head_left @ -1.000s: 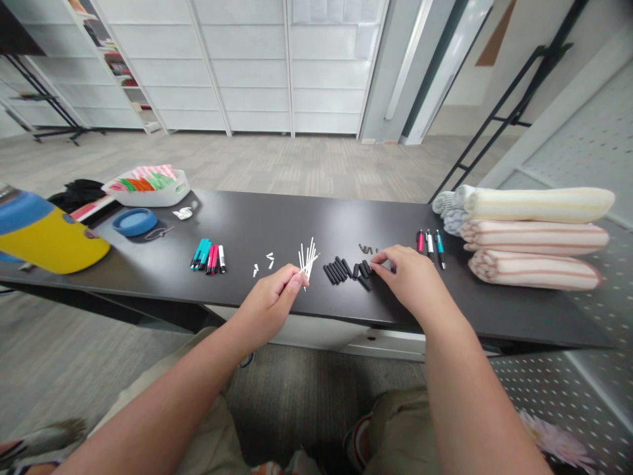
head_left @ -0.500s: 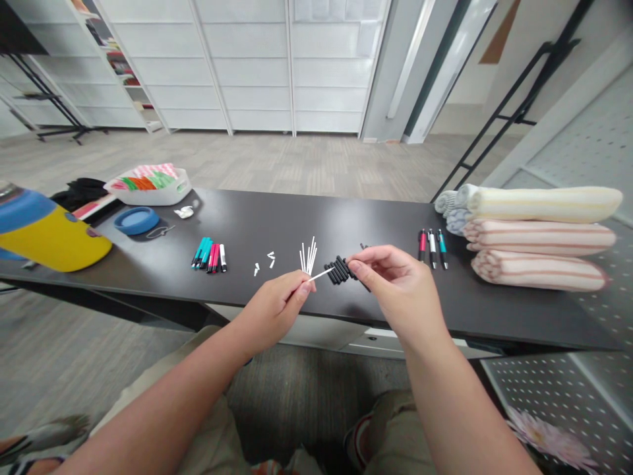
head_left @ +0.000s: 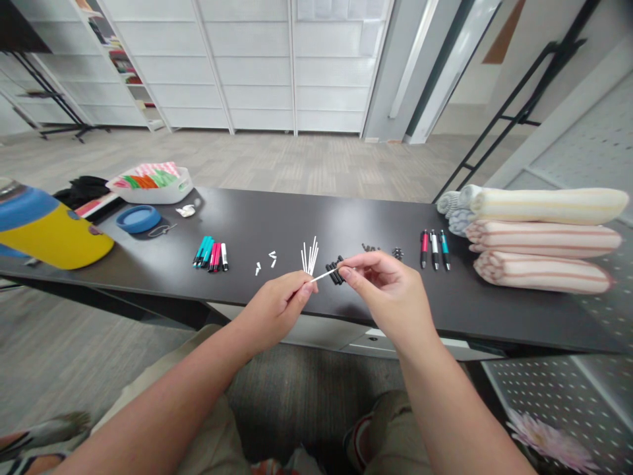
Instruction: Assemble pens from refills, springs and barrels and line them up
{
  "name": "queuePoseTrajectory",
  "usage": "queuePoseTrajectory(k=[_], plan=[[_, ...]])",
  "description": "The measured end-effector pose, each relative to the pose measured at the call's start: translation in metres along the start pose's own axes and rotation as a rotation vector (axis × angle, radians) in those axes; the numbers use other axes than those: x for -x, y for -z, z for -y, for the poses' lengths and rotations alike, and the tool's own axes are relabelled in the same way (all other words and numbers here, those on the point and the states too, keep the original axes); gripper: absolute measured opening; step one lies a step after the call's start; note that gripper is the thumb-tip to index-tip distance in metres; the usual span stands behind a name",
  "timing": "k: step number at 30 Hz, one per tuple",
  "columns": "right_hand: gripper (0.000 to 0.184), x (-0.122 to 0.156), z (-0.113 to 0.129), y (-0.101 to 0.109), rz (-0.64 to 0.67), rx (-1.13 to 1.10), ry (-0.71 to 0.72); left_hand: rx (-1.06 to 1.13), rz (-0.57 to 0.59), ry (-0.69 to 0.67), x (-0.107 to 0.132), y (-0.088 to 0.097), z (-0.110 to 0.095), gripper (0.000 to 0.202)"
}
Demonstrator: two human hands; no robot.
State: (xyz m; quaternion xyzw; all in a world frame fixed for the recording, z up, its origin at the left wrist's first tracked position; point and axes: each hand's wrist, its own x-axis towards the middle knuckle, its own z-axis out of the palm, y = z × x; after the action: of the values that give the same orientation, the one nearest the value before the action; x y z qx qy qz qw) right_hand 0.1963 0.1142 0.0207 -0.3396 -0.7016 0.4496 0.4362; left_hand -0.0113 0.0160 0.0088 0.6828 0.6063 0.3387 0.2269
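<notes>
My left hand [head_left: 277, 307] pinches a thin white pen refill [head_left: 322, 275] that points right toward my right hand [head_left: 386, 290]. My right hand's fingers are pinched on a small black tube, mostly hidden, at the refill's tip. Both hands hover just above the front of the black table [head_left: 277, 224]. Behind them lie a fan of white refills [head_left: 309, 256] and a row of black tubes [head_left: 334, 270]. Small springs [head_left: 368, 249] and a dark little part [head_left: 397, 252] lie further right.
Three finished pens [head_left: 434, 249] lie near stacked rolled towels [head_left: 539, 237] at the right. Teal and pink pen barrels [head_left: 210, 253] and white tips [head_left: 264, 262] lie at the left, with a blue lid [head_left: 138, 218], a white tray [head_left: 151, 185] and a yellow-blue container [head_left: 44, 231].
My right hand picked a black tube from the row and brought it left to meet the white refill in my left hand. My left hand lifted slightly.
</notes>
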Motion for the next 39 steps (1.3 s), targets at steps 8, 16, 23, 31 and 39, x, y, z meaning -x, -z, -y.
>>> queuePoseTrajectory(k=[8, 16, 23, 31, 39], plan=[[0.022, 0.000, 0.000, 0.000, -0.028, 0.001, 0.002, 0.016, 0.004, -0.015, 0.000, -0.001, 0.002, 0.032], [0.018, 0.000, 0.000, -0.005, 0.105, 0.010, -0.036, 0.008, 0.027, -0.020, 0.000, 0.000, -0.002, 0.033], [0.037, 0.001, 0.001, -0.012, 0.127, -0.147, -0.093, 0.001, 0.042, -0.018, 0.000, -0.001, 0.001, 0.037], [0.034, 0.002, 0.000, -0.014, 0.122, -0.146, -0.096, -0.007, 0.038, -0.033, 0.001, -0.001, 0.002, 0.034], [0.034, 0.002, -0.001, -0.013, 0.126, -0.112, -0.080, 0.013, 0.033, -0.028, 0.000, -0.001, 0.002, 0.032]])
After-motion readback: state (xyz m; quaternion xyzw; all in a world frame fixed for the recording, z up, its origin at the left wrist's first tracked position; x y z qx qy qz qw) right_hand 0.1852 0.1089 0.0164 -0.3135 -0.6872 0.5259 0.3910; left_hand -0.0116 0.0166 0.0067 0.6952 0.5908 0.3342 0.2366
